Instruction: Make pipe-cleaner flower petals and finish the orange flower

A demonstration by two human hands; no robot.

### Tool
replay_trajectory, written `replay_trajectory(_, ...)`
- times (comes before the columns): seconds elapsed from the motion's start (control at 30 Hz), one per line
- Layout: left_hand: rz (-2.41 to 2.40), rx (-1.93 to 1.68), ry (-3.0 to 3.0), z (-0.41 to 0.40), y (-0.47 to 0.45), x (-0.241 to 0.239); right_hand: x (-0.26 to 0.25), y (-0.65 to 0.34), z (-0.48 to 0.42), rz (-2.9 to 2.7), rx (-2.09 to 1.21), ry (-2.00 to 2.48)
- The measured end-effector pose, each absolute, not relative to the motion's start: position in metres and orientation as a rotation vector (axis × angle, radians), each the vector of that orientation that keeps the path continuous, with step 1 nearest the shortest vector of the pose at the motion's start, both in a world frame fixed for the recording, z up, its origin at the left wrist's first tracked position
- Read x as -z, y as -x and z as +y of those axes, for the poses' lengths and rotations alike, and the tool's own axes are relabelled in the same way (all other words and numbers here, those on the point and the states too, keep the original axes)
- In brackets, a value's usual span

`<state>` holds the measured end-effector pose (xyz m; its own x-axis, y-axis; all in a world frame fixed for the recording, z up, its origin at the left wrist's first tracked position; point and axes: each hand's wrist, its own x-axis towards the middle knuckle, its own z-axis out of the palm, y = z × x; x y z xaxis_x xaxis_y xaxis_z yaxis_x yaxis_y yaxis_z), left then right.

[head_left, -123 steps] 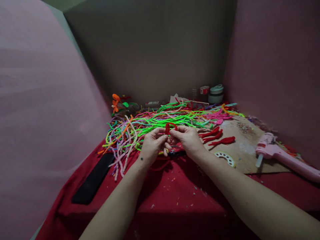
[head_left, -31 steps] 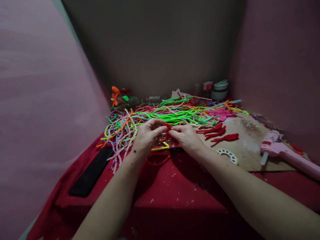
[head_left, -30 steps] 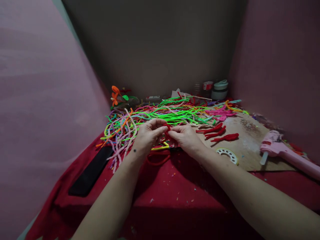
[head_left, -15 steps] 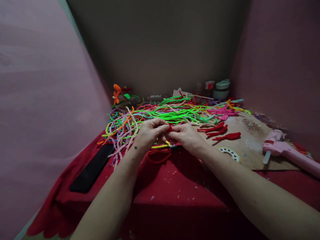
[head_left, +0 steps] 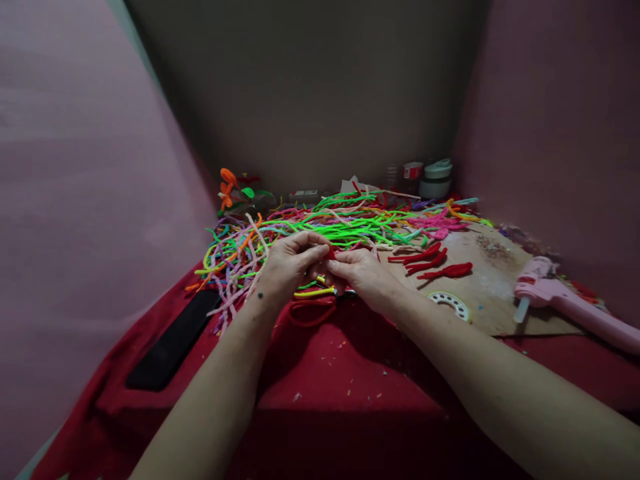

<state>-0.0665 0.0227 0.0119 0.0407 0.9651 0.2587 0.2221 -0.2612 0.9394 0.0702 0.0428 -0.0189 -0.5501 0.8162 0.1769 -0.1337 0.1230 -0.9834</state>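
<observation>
My left hand (head_left: 299, 262) and my right hand (head_left: 361, 272) meet over the front edge of a heap of coloured pipe cleaners (head_left: 350, 230). Both are closed, thumbs and fingers pinching a small red pipe cleaner (head_left: 331, 254) between them; most of it is hidden by the fingers. Just below the hands, a red loop (head_left: 313, 312) lies on the red cloth, beside a yellow pipe cleaner (head_left: 314, 293). To the right of my right hand, several folded red pipe cleaner pieces (head_left: 445, 271) rest on a brown board (head_left: 493, 313).
A pink glue gun (head_left: 555, 293) lies at the right on the board, near a white ring with holes (head_left: 450, 305). At left is a flat black object (head_left: 173, 343). Orange pipe-cleaner flowers (head_left: 227, 187) and a lidded container (head_left: 436, 179) stand at the back.
The whole view has shifted slightly, so things sit a little further left. My hands keep their pinch on the red pipe cleaner, with the fingers slightly repositioned.
</observation>
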Motion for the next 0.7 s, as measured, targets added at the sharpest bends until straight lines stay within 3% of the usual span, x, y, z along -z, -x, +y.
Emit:
replay_trajectory(0.3,1.646,-1.031,-2.087,0.0238,0.0704,-0.0113,0.0179,-0.0668,0.0422,-1.651,-1.483,0.797)
replay_trajectory(0.43,1.734,-1.023,-2.259,0.0242,0.0687,-0.0107,0.0167,-0.0689,0.0426,-1.574,-1.601,0.807)
replay_trajectory(0.7,1.503,-1.061,-1.607,0.0223,0.0651,-0.0124,0.0190,-0.0687,0.0448,-1.397,-1.710,0.774)
